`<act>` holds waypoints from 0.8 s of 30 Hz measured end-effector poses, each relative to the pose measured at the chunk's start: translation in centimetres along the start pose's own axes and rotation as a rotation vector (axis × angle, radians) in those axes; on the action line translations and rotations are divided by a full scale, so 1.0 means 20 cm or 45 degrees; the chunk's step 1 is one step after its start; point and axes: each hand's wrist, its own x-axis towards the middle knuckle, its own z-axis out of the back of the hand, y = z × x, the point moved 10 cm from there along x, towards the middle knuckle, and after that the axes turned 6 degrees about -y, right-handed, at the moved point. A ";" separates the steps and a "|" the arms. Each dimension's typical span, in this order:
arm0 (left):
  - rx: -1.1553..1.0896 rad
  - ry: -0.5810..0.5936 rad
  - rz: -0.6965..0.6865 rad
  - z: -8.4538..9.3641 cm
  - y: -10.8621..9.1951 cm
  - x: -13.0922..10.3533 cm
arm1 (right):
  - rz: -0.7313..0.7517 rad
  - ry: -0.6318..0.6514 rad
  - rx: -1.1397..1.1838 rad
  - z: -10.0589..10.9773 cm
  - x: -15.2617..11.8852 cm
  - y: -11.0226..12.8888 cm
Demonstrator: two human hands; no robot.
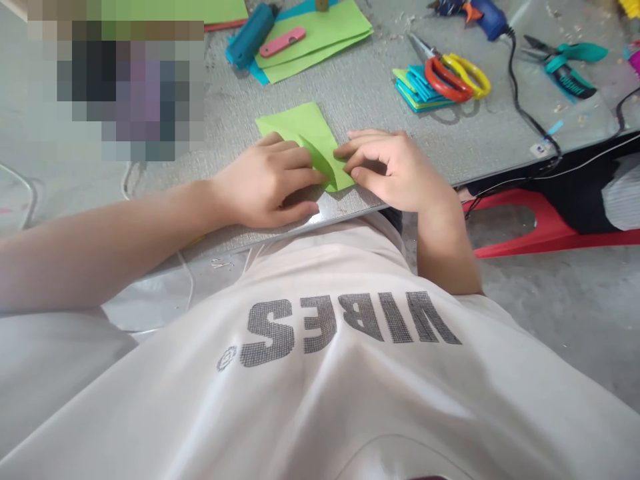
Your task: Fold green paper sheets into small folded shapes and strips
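Note:
A light green sheet of paper (305, 127) lies on the grey table near its front edge, its lower part bent up in a curve. My left hand (270, 179) rests on the paper's left and lower part, fingers curved, with the index fingertip on the curled part and the thumb a little apart below. At the paper's right edge, my right hand (387, 167) touches it with its fingertips, the fingers bent and the thumb near the lower right corner. Neither hand lifts the sheet off the table.
Behind the paper lie green sheets (345, 30), a pink cutter (283, 42) and a teal tool (253, 37). Scissors (450, 79) rest on folded papers (417, 90). Farther right are a blue glue gun (487, 19) with its cord and teal pliers (567, 67). A red stool (550, 223) stands beyond the table edge.

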 end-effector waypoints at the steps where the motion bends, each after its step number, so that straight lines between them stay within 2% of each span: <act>1: 0.002 -0.007 0.024 0.01 0.01 0.00 | -0.019 0.006 -0.009 0.00 0.00 0.00; 6: -0.113 -0.060 0.230 0.06 0.08 0.00 | -0.050 0.037 -0.144 0.00 -0.02 0.01; 10: -0.124 -0.093 0.304 0.07 0.13 -0.01 | -0.022 0.063 -0.210 0.00 -0.02 0.02; 14: -0.070 -0.131 0.294 0.08 0.16 0.00 | -0.031 0.045 -0.234 0.00 -0.02 0.02; 24: 0.162 -0.030 0.184 0.05 0.15 0.01 | 0.037 -0.010 -0.171 0.01 -0.02 -0.02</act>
